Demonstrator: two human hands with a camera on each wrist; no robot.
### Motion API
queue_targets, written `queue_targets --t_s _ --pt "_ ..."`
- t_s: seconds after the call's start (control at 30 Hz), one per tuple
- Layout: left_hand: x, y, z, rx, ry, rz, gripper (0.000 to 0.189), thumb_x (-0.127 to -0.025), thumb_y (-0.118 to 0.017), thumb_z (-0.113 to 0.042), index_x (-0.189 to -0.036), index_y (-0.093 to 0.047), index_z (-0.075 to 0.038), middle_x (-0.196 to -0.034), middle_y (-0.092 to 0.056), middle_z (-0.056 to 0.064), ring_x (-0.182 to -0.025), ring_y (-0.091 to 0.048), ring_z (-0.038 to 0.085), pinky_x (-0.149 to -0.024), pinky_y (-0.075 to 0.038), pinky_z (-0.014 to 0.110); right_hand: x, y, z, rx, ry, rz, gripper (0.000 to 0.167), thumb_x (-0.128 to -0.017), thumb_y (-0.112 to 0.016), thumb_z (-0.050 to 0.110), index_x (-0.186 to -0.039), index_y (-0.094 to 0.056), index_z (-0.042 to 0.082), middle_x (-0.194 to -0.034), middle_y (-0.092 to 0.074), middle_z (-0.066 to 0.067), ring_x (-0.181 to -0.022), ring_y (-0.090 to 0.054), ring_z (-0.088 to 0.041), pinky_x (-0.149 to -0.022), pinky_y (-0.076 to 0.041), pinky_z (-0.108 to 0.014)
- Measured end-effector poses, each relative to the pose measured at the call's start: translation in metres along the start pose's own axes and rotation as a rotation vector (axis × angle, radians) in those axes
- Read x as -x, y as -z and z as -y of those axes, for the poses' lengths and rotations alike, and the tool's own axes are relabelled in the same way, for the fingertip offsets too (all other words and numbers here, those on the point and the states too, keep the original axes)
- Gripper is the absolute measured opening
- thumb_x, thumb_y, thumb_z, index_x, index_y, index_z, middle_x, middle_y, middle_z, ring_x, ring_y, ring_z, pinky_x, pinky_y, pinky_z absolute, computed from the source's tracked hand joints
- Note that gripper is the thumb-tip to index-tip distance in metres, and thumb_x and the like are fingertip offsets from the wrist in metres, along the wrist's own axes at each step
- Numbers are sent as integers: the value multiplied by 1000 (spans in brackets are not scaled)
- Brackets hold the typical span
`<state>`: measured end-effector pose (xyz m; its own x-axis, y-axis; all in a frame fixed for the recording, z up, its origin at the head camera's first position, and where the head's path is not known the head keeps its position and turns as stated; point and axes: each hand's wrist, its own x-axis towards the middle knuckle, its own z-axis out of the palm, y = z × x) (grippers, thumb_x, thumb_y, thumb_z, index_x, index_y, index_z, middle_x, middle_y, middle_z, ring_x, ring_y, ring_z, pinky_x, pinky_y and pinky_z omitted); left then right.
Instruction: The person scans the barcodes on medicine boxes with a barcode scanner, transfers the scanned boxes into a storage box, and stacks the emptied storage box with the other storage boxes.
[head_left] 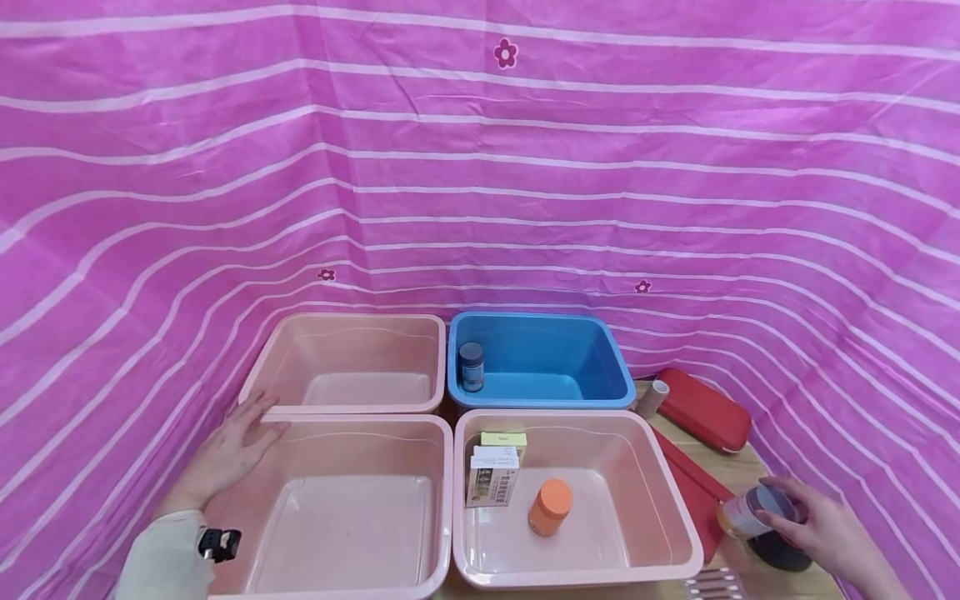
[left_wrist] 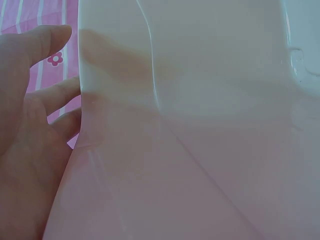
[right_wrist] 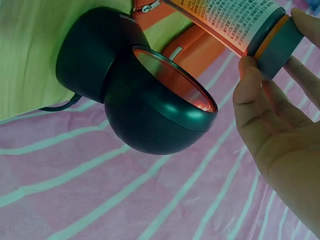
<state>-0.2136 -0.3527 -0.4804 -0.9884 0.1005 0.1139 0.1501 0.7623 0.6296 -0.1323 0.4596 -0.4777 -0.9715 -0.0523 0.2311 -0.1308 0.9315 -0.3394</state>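
Note:
My right hand (head_left: 832, 529) grips a pill bottle (head_left: 738, 515) by its dark grey lid, at the right side of the table. In the right wrist view, the bottle's printed label (right_wrist: 240, 22) shows beside a black desktop scanner (right_wrist: 160, 100), whose round window glows red. The bottle is tilted and apart from the scanner. My left hand (head_left: 232, 450) lies at the left edge of the front left pink bin (head_left: 446, 517). In the left wrist view its fingers (left_wrist: 62, 97) pass behind the bin wall, with the thumb apart; it holds nothing.
The front right pink bin (head_left: 577, 579) holds an orange bottle (head_left: 551, 507) and several small boxes (head_left: 492, 477). A dark-capped bottle (head_left: 472, 367) stands in the blue bin (head_left: 540, 403). Behind is another pink bin (head_left: 341, 408). Red cases (head_left: 705, 410) and a pale tube (head_left: 652, 398) lie rightward.

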Motion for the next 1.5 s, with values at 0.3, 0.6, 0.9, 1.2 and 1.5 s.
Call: queue_targets --t_s 0.3,0.6,0.9,1.2,1.5 --pt "4 3 2 -16 25 0 65 -105 -56 -38 -152 -40 3 -167 -18 29 -144 -21 65 -106 -22 83 -13 -4 12 24 47 -27 49 -75 -92 24 -116 -72 5 -72 -57 5 -59 -40 5 -48 -36 -23" --pt "9 7 4 -25 37 -10 65 -105 -56 -39 -153 -39 2 -167 -18 29 -144 -21 65 -104 -22 84 -69 24 74 -97 335 -111 52 -71 -91 7 -118 -70 0 -87 -73 -10 -65 -55 7 -50 -46 -15" --pt "11 9 3 2 62 19 69 -105 -55 -42 -158 -35 -2 -170 -12 24 -147 -16 64 -103 -19 87 -156 34 172 -120 423 16 57 -80 -88 13 -131 -65 6 -99 -72 -6 -73 -60 -7 -56 -55 -21" --pt "7 7 0 11 47 7 67 -105 -55 -40 -156 -37 -2 -169 -16 27 -147 -17 63 -103 -20 87 -243 -18 233 -192 484 189 54 -87 -83 21 -136 -64 7 -122 -71 -13 -99 -67 -26 -80 -63 -43" --pt "3 1 -8 4 43 -2 66 -103 -59 -40 -154 -41 -1 -167 -21 27 -150 -16 60 -109 -20 83 -293 -82 262 -112 425 401 49 -91 -80 17 -136 -63 7 -127 -69 -16 -113 -67 -33 -95 -61 -50"
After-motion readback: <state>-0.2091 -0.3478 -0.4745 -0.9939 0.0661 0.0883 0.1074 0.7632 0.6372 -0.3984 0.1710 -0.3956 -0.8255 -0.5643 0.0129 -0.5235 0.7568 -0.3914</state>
